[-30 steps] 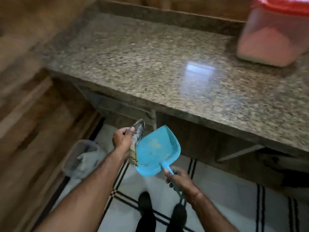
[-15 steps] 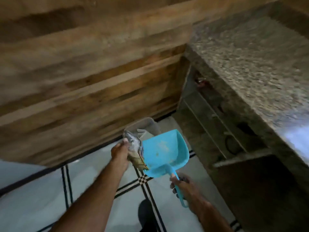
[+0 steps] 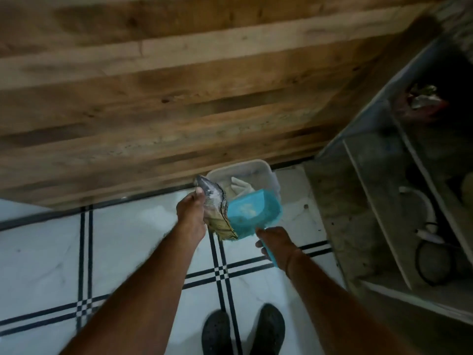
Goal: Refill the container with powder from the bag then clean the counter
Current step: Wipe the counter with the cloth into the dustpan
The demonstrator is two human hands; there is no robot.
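Observation:
My right hand (image 3: 276, 245) grips the handle of a blue dustpan (image 3: 252, 213) with a little pale powder lying in its scoop. My left hand (image 3: 192, 210) holds a dirty grey and yellow cloth (image 3: 216, 211) pressed against the dustpan's left edge. Both hover above the tiled floor, just in front of a small grey bin (image 3: 266, 172) lined with a white bag, which stands against the wooden wall. The dustpan's front lip overlaps the bin's near rim. The container and the powder bag are out of view.
A wooden plank wall (image 3: 179, 98) fills the top. Under-counter shelves (image 3: 384, 201) with cables and small items lie on the right; a sliver of the granite counter (image 3: 460, 21) shows at top right. My two dark shoes (image 3: 243, 329) stand on the white tiled floor (image 3: 51, 252).
The view has swung left and down, away from the counter and the red-lidded container. Both hands have carried the dustpan and cloth toward the bin, which now lies right in front of them.

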